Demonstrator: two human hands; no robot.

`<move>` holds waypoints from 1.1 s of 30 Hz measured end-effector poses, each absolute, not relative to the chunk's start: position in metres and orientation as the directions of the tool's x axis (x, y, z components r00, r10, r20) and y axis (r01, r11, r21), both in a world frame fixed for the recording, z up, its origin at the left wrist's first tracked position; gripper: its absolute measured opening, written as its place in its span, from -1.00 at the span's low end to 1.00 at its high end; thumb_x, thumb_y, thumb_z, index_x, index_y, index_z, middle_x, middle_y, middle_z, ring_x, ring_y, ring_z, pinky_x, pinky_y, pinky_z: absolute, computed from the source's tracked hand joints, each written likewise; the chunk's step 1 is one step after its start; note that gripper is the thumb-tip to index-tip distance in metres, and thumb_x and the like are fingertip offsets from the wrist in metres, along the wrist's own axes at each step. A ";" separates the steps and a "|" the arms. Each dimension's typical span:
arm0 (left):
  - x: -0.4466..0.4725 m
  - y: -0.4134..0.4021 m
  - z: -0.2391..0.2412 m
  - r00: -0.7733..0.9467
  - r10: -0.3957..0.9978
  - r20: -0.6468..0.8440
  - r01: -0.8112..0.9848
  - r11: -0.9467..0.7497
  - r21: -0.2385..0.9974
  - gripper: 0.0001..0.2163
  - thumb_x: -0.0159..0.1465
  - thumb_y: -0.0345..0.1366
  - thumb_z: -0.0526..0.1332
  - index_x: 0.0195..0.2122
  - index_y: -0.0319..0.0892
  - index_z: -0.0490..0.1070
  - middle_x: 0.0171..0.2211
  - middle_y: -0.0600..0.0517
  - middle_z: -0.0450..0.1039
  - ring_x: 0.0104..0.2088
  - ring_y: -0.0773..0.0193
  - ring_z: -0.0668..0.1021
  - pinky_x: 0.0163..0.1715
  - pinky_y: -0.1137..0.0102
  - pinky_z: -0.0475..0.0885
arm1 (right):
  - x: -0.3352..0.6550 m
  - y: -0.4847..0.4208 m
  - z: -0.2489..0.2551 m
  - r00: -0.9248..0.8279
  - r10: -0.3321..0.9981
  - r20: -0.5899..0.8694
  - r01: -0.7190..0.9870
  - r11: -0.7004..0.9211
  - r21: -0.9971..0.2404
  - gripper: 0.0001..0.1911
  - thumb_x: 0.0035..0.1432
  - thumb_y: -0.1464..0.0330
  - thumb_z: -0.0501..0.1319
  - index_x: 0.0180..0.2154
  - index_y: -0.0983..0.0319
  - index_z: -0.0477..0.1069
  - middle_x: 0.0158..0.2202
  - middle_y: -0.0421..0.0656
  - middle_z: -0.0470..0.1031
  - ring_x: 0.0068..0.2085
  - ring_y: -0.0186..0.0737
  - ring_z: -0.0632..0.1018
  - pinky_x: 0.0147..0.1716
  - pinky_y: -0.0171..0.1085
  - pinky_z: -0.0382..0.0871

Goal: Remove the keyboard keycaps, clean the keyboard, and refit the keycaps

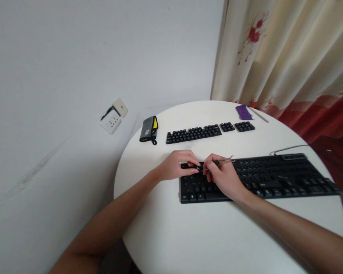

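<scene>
A black keyboard (263, 184) lies on the white round table, and many of its keys at the left and top look removed or dark. My right hand (221, 173) is over its left part, closed around a wire keycap puller (225, 161). One wire end sticks out past the knuckles and the other reaches toward the left fingertips. There, my left hand (183, 165) pinches a small black keycap (198, 168) between thumb and fingers, just above the keyboard's upper left corner. The fingertips partly hide the keycap and the wire tip.
Behind the hands, black keycaps (193, 134) stand in rows, with two smaller groups (227, 126) (244, 126) to their right. A grey and yellow cloth (147, 129) lies at the left edge. A purple cloth (244, 112) and a thin stick (258, 114) are at the back. The keyboard cable (288, 148) runs off right.
</scene>
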State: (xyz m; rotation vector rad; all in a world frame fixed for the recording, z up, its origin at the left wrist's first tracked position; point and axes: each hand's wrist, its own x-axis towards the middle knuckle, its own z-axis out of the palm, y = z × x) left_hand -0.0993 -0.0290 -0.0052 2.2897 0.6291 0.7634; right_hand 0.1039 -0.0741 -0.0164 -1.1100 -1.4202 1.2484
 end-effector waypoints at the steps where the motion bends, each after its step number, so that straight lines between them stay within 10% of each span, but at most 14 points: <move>1: -0.099 -0.029 -0.005 0.719 0.591 0.365 0.234 -0.701 0.674 -0.83 0.27 -0.26 0.28 -0.16 -0.17 0.57 -0.27 -0.10 0.54 -0.27 0.26 0.55 -0.22 0.39 0.48 | 0.104 -0.074 -0.018 -0.175 0.981 0.079 0.085 0.095 -0.992 -0.77 0.19 0.35 0.07 -0.49 0.23 0.34 -0.59 -0.26 0.40 -0.62 -0.39 0.37 -0.64 -0.40 0.20; 12: -0.112 -0.018 -0.003 0.459 0.724 0.515 0.392 -0.685 0.615 -0.87 0.23 -0.26 0.31 -0.28 -0.20 0.58 -0.31 -0.07 0.58 -0.32 0.28 0.58 -0.26 0.42 0.49 | 0.108 -0.071 -0.023 -0.118 0.991 0.067 0.196 0.089 -0.977 -0.78 0.15 0.39 0.07 -0.52 0.23 0.34 -0.58 -0.23 0.42 -0.63 -0.36 0.39 -0.63 -0.36 0.21; 21: -0.176 0.025 -0.022 0.252 0.968 0.008 0.717 -0.192 0.670 -0.85 0.03 -0.33 0.40 -0.37 -0.24 0.57 -0.45 -0.01 0.59 -0.41 0.26 0.59 -0.37 0.44 0.47 | 0.107 -0.074 -0.023 -0.159 0.986 0.057 0.174 0.085 -0.981 -0.77 0.19 0.34 0.08 -0.50 0.22 0.34 -0.57 -0.24 0.42 -0.62 -0.37 0.37 -0.63 -0.37 0.19; 33: -0.178 0.031 -0.027 0.111 0.989 0.094 0.851 -0.143 0.506 -0.88 0.03 -0.29 0.36 -0.41 -0.20 0.55 -0.48 0.04 0.54 -0.46 0.28 0.53 -0.40 0.43 0.37 | 0.106 -0.076 -0.025 -0.188 0.980 0.059 0.195 0.096 -0.976 -0.76 0.20 0.34 0.08 -0.50 0.23 0.34 -0.57 -0.24 0.40 -0.61 -0.38 0.35 -0.59 -0.36 0.18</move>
